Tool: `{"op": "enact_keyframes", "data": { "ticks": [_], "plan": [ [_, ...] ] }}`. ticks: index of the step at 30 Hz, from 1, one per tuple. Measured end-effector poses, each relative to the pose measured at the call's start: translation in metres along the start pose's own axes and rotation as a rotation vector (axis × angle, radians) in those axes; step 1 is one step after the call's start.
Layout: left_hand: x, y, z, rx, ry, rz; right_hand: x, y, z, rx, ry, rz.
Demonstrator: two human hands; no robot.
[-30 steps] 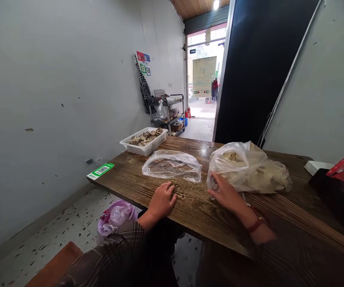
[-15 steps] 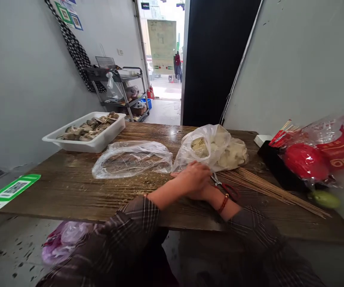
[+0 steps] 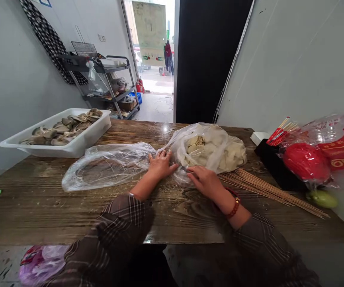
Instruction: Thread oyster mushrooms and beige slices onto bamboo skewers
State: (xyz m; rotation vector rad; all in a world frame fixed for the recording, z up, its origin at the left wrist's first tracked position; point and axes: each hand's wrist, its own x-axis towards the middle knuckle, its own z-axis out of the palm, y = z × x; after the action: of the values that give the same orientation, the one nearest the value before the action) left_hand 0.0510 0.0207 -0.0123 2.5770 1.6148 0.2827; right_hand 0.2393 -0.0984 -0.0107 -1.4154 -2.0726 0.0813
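A clear plastic bag of pale round slices [image 3: 230, 153] lies on the wooden table with its mouth open toward me. My left hand [image 3: 161, 164] rests at the bag's left edge, fingers spread. At the bag's near edge is my right hand [image 3: 205, 181], its fingers apart and touching the plastic. A flat clear plastic bag [image 3: 106, 165] lies left of my left hand. Thin wooden skewers [image 3: 267, 189] stretch out to the right of the slices. Scissors are mostly hidden by my right hand and wrist.
A white tub of mushrooms [image 3: 79, 145] stands at the table's back left. On the right are a black box [image 3: 275, 167], a red plastic-wrapped bundle [image 3: 306, 161] and a green fruit [image 3: 323, 198]. A wheeled cart [image 3: 109, 79] stands beyond the table.
My hands, crossed over each other before, have come apart. My left hand has moved left to the bag's edge. The camera view has shifted, and the bag's opening is wider.
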Motion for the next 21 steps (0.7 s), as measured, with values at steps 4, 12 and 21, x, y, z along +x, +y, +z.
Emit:
{"op": "enact_keyframes", "data": {
  "ticks": [4,12,21],
  "plan": [
    [-0.017,-0.006,0.000,0.028,0.045,0.009,-0.002,0.017,-0.011,-0.117,0.143,0.170],
    [-0.023,-0.016,-0.007,0.029,0.043,-0.017,-0.006,0.076,-0.041,-0.183,0.524,0.565],
    [-0.033,-0.010,-0.015,-0.094,0.314,0.065,0.004,0.041,-0.047,-0.221,0.878,0.230]
  ]
}}
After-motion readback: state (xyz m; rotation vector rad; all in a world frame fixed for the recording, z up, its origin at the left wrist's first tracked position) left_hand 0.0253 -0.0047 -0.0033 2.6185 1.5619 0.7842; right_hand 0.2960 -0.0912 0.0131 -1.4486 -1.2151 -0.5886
